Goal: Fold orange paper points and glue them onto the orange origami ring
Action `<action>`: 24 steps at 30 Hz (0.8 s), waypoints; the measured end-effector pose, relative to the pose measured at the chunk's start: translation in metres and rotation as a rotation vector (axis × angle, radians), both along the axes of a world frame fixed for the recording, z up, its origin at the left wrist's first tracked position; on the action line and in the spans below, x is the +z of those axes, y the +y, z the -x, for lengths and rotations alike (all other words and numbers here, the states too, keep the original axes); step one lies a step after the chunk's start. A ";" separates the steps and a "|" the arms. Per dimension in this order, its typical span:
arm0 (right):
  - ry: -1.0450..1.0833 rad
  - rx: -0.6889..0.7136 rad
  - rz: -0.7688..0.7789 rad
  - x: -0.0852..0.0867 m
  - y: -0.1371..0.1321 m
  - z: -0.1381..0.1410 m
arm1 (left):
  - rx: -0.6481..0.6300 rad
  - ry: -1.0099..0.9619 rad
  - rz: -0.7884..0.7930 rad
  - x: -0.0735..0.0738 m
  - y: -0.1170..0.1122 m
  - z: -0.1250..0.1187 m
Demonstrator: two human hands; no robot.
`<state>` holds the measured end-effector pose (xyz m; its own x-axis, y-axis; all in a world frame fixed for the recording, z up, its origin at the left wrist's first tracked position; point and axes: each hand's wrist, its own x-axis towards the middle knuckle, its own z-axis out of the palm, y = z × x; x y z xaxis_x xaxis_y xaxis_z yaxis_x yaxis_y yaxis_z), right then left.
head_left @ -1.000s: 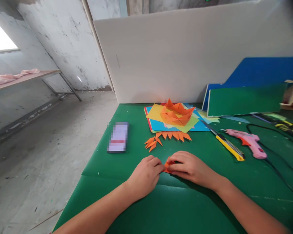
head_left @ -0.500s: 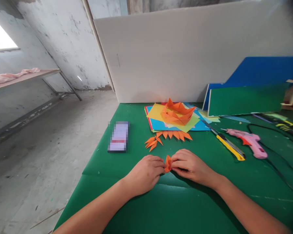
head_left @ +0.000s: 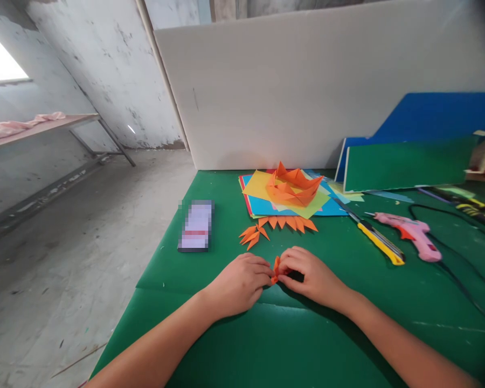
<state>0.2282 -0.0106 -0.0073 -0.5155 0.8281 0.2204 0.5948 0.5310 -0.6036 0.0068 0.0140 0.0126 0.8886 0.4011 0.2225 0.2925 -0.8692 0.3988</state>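
Between my two hands is a small folded piece of orange paper (head_left: 275, 271), partly hidden by fingers. My left hand (head_left: 242, 283) grips its left side with closed fingers. From the right, the thumb and fingers of my right hand (head_left: 309, 275) pinch it. Beyond them, several pointed orange paper pieces (head_left: 289, 222) lie in a row, with a small cluster of folded orange pieces (head_left: 254, 235) at its left end. Farther back, a ring of folded orange paper (head_left: 295, 188) rests on a stack of coloured sheets (head_left: 255, 186).
On the green table (head_left: 222, 194), a phone (head_left: 196, 226) with a blurred screen lies left. To the right are a yellow utility knife (head_left: 382, 245) and a pink glue gun (head_left: 416, 231) with a black cord. A white board (head_left: 267, 97) stands behind; green (head_left: 408, 164) and blue boards (head_left: 452, 118) lean right.
My right hand has moved slightly left, closer to my left hand. Its fingers now cover more of the orange paper, which looks narrower between the hands.
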 end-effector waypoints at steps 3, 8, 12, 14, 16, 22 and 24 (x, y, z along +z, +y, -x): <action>-0.006 -0.042 0.000 0.000 -0.001 0.003 | 0.002 0.001 0.024 0.000 0.000 0.000; -0.017 -0.081 -0.012 -0.002 -0.002 0.008 | 0.026 0.003 0.069 -0.003 -0.001 0.000; -0.026 -0.110 -0.021 -0.002 -0.002 0.011 | 0.031 -0.006 0.077 -0.004 -0.001 0.000; -0.016 -0.113 -0.016 -0.002 -0.002 0.011 | 0.036 -0.007 0.083 -0.004 -0.001 0.000; -0.006 -0.116 -0.004 -0.002 -0.002 0.012 | 0.036 -0.011 0.090 -0.003 -0.001 0.000; 0.008 -0.138 0.020 -0.002 -0.001 0.013 | 0.015 0.006 0.088 -0.001 -0.001 0.000; 0.007 -0.144 0.027 -0.002 0.000 0.013 | 0.009 0.020 0.074 0.000 -0.001 -0.001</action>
